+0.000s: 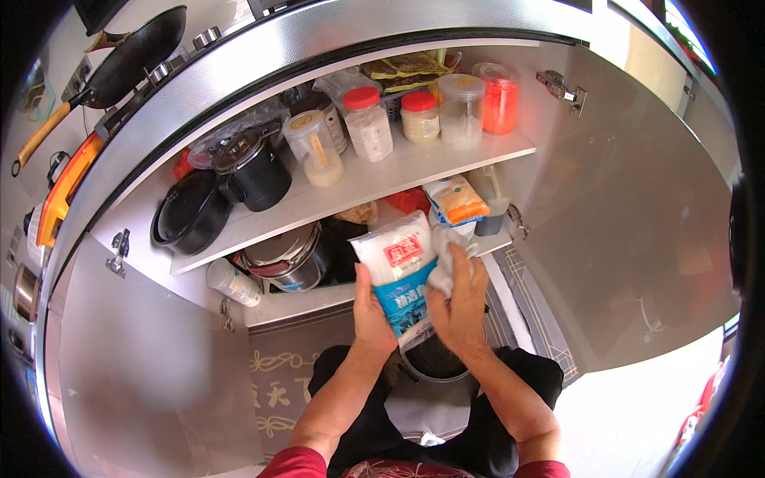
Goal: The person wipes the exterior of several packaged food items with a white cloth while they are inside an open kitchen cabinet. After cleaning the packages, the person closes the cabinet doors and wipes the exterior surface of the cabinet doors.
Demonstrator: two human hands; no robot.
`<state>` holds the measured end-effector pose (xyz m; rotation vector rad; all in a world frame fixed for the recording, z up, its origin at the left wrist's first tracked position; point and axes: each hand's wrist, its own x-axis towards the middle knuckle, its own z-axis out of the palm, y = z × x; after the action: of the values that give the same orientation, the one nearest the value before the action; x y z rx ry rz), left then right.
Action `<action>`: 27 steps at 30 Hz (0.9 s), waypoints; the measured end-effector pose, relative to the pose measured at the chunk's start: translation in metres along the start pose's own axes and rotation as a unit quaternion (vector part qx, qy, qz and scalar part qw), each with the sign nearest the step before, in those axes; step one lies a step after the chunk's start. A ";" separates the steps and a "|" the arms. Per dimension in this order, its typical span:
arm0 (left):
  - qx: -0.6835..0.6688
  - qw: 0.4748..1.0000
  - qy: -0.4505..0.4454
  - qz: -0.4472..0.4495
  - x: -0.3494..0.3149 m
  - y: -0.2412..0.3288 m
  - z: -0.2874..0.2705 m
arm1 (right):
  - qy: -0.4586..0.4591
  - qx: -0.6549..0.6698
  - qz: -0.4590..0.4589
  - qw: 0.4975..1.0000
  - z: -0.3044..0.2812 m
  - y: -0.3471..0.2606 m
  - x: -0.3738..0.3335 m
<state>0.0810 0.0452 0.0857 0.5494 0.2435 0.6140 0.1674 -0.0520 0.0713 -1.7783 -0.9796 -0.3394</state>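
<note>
My left hand (pixel 372 317) is closed on the lower left side of a white and blue plastic packet (pixel 398 285), which has a red label near its top and is tilted in front of the open cabinet. Bunched in my right hand (pixel 464 309) is a white cloth (pixel 444 273), pressed against the packet's right side. The fingers of that hand curl over the cloth and partly hide it. Below the packet, between my knees, stands a dark round pot or basin (pixel 434 356), partly covered by my hands and the packet.
The cabinet's upper shelf (pixel 351 195) bears a black pot (pixel 195 213), a black pitcher (pixel 256 171) and several jars. Lower down are a steel pot (pixel 288 256), a white bottle (pixel 233 283) and an orange-white packet (pixel 458 201). Open doors (pixel 637 215) flank both sides; a patterned mat (pixel 279 374) covers the floor.
</note>
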 end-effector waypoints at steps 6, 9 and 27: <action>0.052 0.996 0.046 0.047 0.003 0.015 -0.002 | -0.155 0.003 -0.162 0.975 -0.012 -0.031 -0.027; -0.077 0.994 -0.041 -0.062 0.001 0.018 -0.007 | -0.192 0.044 -0.231 0.953 -0.015 -0.043 -0.027; 0.030 0.994 0.004 -0.105 -0.011 -0.012 0.013 | -0.081 0.005 -0.133 0.988 -0.029 -0.008 0.022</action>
<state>0.0825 0.0249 0.0901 0.5714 0.3231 0.4048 0.1813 -0.0665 0.1031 -1.6870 -1.3382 -0.3603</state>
